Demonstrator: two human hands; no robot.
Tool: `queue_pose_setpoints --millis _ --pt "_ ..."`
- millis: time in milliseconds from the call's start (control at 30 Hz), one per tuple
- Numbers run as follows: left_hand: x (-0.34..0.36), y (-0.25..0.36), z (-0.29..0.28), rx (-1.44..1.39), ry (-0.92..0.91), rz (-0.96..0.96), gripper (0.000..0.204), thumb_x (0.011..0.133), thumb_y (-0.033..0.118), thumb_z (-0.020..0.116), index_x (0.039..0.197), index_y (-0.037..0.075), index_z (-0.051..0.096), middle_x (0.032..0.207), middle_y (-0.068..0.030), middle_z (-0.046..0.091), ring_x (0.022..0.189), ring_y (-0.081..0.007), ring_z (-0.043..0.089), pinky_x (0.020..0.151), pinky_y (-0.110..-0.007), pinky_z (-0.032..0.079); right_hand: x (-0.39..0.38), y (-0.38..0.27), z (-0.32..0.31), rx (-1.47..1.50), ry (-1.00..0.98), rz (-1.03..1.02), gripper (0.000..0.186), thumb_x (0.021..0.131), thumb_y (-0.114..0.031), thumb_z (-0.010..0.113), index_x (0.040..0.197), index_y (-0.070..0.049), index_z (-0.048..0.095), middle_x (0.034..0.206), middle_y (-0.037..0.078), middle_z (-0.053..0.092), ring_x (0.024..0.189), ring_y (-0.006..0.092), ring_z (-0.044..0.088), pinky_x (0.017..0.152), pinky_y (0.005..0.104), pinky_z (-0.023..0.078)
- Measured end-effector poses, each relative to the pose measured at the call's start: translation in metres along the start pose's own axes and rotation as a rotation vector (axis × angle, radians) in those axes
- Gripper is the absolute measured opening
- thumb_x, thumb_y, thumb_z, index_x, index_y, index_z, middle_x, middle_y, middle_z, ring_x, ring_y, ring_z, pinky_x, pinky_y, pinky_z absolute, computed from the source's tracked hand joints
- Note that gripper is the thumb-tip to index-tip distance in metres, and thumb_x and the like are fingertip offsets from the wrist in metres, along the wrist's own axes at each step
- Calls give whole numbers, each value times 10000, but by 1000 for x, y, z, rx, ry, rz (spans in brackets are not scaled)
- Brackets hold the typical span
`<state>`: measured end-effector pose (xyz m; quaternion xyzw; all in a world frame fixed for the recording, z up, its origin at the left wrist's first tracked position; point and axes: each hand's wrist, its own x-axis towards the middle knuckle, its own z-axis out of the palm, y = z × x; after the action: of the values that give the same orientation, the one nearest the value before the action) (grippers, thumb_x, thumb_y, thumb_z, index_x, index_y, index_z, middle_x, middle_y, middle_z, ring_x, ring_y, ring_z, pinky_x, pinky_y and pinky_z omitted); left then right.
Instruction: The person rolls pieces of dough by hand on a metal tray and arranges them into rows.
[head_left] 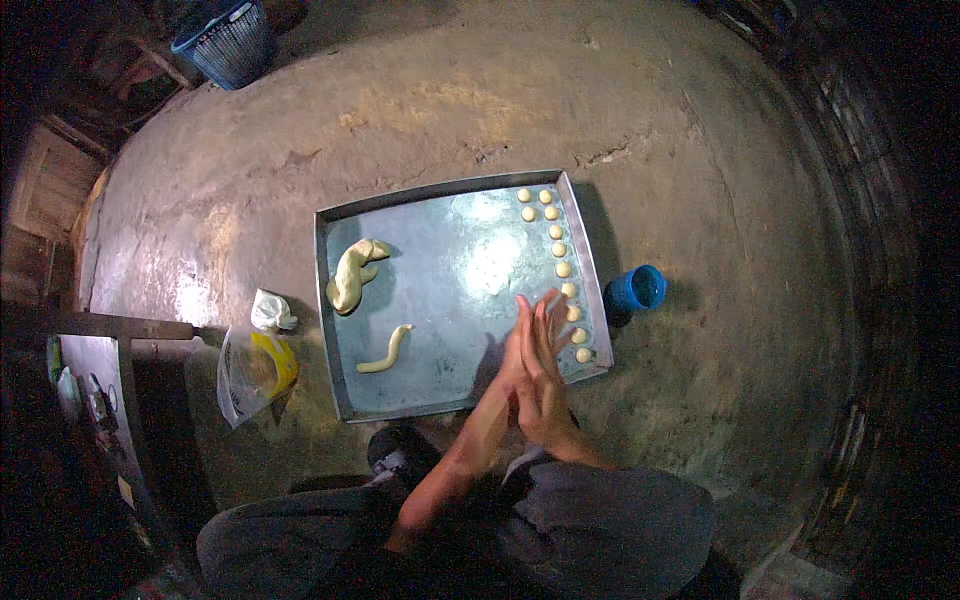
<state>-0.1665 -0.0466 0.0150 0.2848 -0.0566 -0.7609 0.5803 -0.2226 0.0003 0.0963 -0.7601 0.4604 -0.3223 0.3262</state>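
Note:
My left hand (514, 358) and my right hand (543, 385) are laid palm to palm over the near right part of a shallow metal tray (430, 330). Their fingers are stretched out and point away from me; the right fingertips are blurred. Whatever may lie between the palms is hidden. Just beyond and beside the fingers, small round dough balls (562, 270) run along the tray's right side, paired at the far end. A thick, folded lump of dough (352, 275) lies at the tray's left. Nearer to me is a thin, curved dough strip (388, 354).
A blue cup (637, 288) stands on the floor right of the tray. Left of it lie a white bundle (272, 311) and a clear plastic bag with something yellow (273, 364). A blue basket (232, 50) is at the far left. My bent legs (610, 520) frame the near side.

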Motion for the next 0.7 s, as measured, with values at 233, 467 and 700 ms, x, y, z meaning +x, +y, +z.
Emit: queue_pose_setpoints --millis 233,467,700 --pt "-42 25 79 250 88 -200 786 1064 635 263 1594 56 305 1630 -90 322 1499 -224 282 1234 -355 219 8 78 -4 -111 138 420 625 1112 -375 220 1624 -22 152 1684 235 137 1568 399 69 1267 480 61" --pt "-21 -5 23 65 -67 -24 789 1071 617 214 1617 48 204 1690 -151 172 1562 -284 155 1268 -420 145 -2 -8 -19 70 29 31 673 1094 -395 209 1571 77 257 1667 235 216 1555 451 81 1256 523 29" --pt "-23 -8 32 490 -59 76 774 1090 582 210 1617 16 177 1673 -145 220 1546 -271 188 1256 -380 156 4 56 -19 6 38 183 651 1107 -402 165 1594 20 252 1676 208 209 1567 366 110 1262 471 58"
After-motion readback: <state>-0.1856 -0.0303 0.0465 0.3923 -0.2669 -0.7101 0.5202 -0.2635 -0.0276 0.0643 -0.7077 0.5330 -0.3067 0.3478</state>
